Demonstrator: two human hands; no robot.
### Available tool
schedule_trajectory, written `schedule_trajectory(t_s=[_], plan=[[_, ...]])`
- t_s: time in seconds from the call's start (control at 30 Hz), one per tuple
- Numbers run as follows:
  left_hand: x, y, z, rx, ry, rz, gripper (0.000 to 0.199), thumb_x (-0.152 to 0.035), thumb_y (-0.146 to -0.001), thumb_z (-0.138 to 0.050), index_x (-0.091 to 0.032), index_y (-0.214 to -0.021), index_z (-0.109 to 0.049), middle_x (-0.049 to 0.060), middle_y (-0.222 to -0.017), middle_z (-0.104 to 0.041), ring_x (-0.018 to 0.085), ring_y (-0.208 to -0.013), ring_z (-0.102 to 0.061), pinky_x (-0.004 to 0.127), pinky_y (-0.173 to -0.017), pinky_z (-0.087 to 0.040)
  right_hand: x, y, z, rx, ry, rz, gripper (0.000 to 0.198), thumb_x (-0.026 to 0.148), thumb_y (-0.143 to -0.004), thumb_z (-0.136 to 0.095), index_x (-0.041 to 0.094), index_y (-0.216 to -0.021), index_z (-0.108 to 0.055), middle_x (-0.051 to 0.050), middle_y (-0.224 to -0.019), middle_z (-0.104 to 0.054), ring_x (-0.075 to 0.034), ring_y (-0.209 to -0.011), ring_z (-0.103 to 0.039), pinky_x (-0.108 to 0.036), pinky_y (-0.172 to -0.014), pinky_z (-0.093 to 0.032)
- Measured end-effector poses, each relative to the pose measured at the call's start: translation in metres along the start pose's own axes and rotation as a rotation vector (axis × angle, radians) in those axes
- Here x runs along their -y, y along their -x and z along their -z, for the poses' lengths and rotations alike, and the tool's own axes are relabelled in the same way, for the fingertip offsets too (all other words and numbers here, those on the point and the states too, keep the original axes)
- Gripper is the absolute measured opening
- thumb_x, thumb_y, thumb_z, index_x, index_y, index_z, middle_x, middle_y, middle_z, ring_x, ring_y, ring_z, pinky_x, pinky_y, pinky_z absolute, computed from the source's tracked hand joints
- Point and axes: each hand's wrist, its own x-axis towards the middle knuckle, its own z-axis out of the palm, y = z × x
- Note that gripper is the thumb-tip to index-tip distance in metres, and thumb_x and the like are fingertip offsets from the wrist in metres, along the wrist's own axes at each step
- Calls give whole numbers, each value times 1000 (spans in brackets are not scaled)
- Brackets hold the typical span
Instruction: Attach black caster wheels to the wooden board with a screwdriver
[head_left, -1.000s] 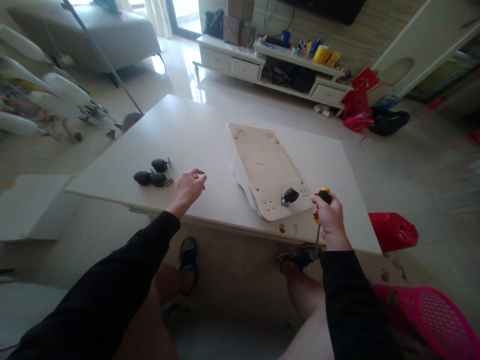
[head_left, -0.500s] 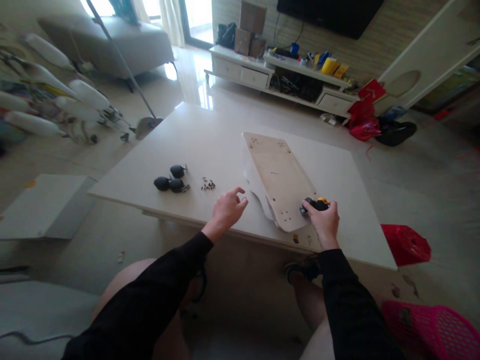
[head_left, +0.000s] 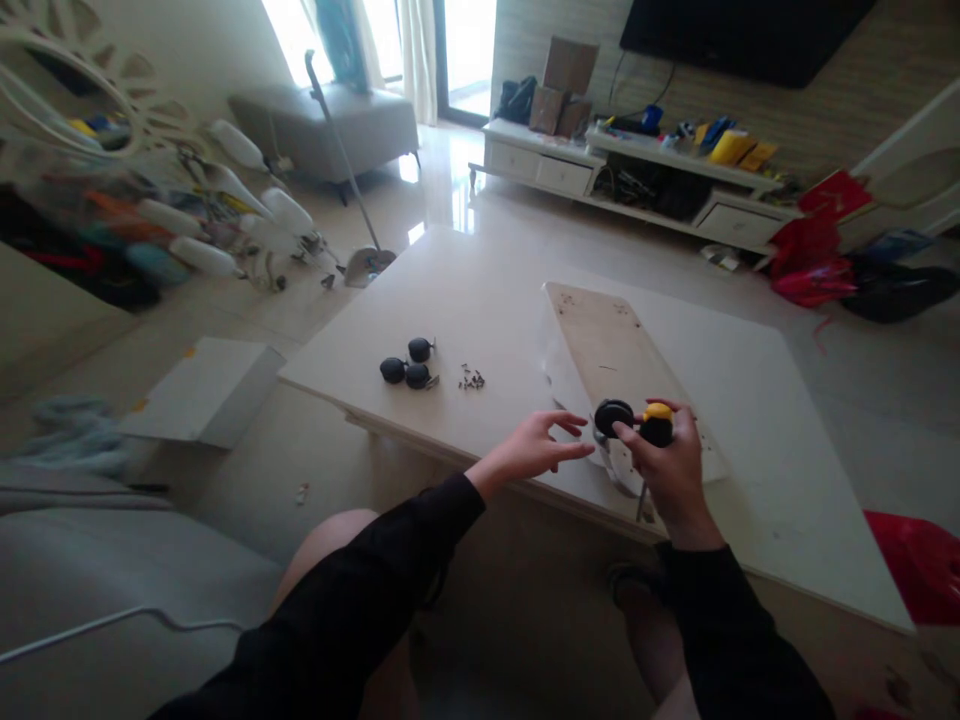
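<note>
The right hand [head_left: 671,468] grips a screwdriver [head_left: 658,427] with a yellow and black handle, its shaft pointing down, and also holds a black wheel [head_left: 613,416] at the thumb and fingertips. The left hand [head_left: 525,450] is open, fingers spread just beside that wheel; whether they touch it is unclear. Both hands are at the near end of a tan board [head_left: 606,345], which lies on the white table [head_left: 757,420]. Farther left on the tabletop, three more wheels [head_left: 417,376] sit close together, near a small scatter of screws [head_left: 478,381].
</note>
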Motion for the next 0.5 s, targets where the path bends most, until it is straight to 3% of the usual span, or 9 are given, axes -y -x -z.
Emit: schedule_trajectory(t_s=[0.2, 0.5], plan=[[2, -1, 5, 91, 100, -42, 44, -38, -81, -91, -13, -112, -75, 9, -114, -74, 5, -61, -59, 20, -52, -49, 23, 13, -2, 174, 78, -28, 80, 54, -59, -95, 24, -124, -62, -1, -98, -73, -17, -75, -65, -34, -71, -53], [7, 6, 11, 185, 67, -24, 51, -40, -73, -97, -14, -107, -70, 3, -100, -68, 8, -66, -62, 20, -54, -48, 8, 31, -5, 279, 74, -36, 73, 56, -66, -92, 25, -125, -61, -3, -102, -75, -22, -89, -70, -37, -83, -55]])
